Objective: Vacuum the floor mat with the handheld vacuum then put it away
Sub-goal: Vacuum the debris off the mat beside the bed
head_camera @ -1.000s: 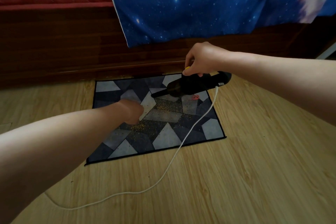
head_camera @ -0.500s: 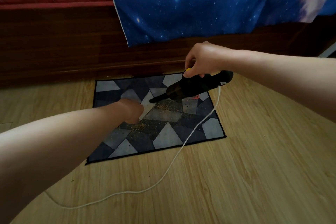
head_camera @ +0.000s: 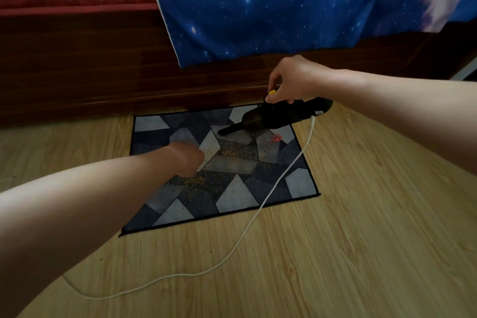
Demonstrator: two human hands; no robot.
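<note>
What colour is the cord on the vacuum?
White; the head view shows the cord trailing from the vacuum across the mat.

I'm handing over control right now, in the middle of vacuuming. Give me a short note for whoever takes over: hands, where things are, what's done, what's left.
Right hand: grips the black handheld vacuum from above, nozzle angled down over the far part of the grey-blue geometric-patterned floor mat; contact unclear.
Left hand: low over the mat's middle, fingers hidden.
White cord: trails from the vacuum's rear across the mat onto the wooden floor.
Done: vacuum picked up and aimed.
Left: yellow crumbs lie mid-mat and a small red scrap lies near the nozzle; suck these up, then put the vacuum away.
</note>
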